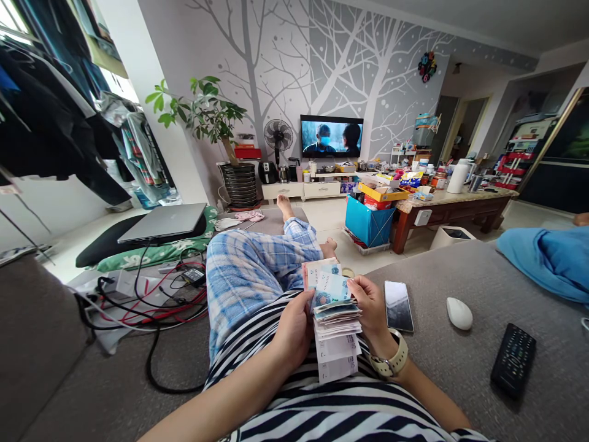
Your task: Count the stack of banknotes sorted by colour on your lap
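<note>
Above my lap, a bundle of banknotes (338, 319) is spread between both hands. Its upper notes are pinkish and blue-green, and paler purplish notes hang from its lower end toward my striped shirt. My left hand (297, 322) is closed on the left edge of the bundle, thumb on top. With thumb and fingers, my right hand (369, 302) pinches the right edge near a blue-green note; a pale-strapped watch (391, 359) is on that wrist. The fingers beneath the notes are hidden.
On the grey sofa to the right lie a smartphone (399, 306), a white mouse (459, 314) and a black remote control (513, 359). Tangled cables (156, 301) and a laptop (163, 222) are at left. A cluttered coffee table (460, 199) stands ahead beside a blue bin (368, 221).
</note>
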Tool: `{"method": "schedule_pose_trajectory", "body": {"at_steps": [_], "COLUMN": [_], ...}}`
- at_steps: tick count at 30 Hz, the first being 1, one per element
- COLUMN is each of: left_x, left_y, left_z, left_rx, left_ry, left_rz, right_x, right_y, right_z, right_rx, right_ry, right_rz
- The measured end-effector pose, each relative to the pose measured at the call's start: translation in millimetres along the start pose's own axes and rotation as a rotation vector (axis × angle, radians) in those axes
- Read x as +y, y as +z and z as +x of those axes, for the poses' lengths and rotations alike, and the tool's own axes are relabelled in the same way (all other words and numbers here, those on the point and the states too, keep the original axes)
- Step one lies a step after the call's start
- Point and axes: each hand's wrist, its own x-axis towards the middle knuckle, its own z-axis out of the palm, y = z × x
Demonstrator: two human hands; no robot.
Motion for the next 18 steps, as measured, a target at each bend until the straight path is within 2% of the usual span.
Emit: {"method": "schedule_pose_trajectory", "body": {"at_steps": [18], "left_x": [-1.5], "left_y": [1.8], "left_z": [0.1], "left_rx": [-0.006], "left_ry": [-0.004], "left_rz": [-0.037], "right_x": [-5.9], "right_y": [1.0], "right_z": [-4.8], "right_rx": [-0.029], "right_ry": [-0.081], "right_rz": [0.017]}}
